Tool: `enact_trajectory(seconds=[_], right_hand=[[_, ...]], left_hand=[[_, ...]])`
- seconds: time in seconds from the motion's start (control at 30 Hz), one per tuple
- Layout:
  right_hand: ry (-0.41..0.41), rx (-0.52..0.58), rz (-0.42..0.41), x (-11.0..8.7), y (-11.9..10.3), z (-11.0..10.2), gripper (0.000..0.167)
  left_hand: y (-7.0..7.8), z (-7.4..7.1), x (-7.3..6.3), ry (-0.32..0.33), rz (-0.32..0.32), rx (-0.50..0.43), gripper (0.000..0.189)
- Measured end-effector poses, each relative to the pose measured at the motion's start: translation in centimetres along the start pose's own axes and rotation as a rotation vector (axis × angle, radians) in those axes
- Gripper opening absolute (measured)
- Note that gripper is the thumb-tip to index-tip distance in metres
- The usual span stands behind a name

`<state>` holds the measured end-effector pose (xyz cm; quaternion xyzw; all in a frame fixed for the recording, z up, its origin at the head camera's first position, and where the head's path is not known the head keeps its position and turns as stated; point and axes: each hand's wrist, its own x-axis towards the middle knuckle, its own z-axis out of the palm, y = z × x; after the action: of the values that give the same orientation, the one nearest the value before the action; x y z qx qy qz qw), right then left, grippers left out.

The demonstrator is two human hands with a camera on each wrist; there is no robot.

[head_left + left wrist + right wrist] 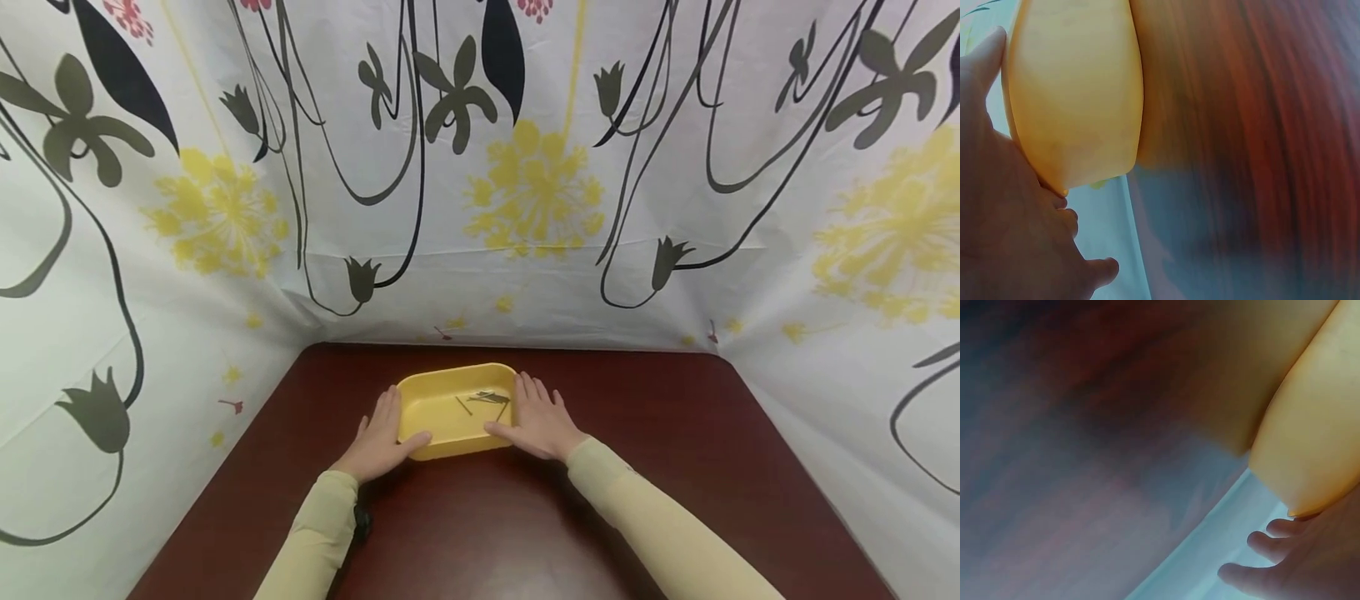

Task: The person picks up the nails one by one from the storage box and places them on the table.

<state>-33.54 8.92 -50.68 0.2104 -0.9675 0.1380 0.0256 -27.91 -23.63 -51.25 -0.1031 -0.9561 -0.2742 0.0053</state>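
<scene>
In the head view a shallow yellow tray (442, 417) sits near the far end of a dark red-brown table. Inside it, toward the right, lie several thin metal pieces (489, 397), too small to identify. My left hand (378, 442) presses against the tray's left end with straight fingers, its thumb along the near rim. At the right end, my right hand (543, 421) lies with fingers extended along the side and the thumb over the near rim corner. Both wrist views show the tray's smooth outer wall (1079, 94), with fingers (1266, 547) spread past its end.
The table (480, 533) has a glossy wood-grain top with rounded far corners. Patterned white fabric (450, 217) hangs behind it and along both sides. A dark band (362, 523) shows by the left sleeve.
</scene>
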Motion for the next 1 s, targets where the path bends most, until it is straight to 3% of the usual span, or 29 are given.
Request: enact_trajectory(seconds=[0.57,0.8,1.0], right_hand=[[0.108,-0.051,0.061,-4.8,3.4,-1.4,0.116],[0.133,-0.033,0.087,-6.7,4.7,-1.9,0.114],[0.127,-0.044,0.115,-7.9,6.1,-2.4,0.116]], left_hand=[[4.7,2.3,1.3,-0.002,0.075,0.098,0.106],[6.2,4.0,2.0,0.051,0.108,0.198,0.105],[8.1,4.8,2.3,0.055,0.115,0.237,0.106]])
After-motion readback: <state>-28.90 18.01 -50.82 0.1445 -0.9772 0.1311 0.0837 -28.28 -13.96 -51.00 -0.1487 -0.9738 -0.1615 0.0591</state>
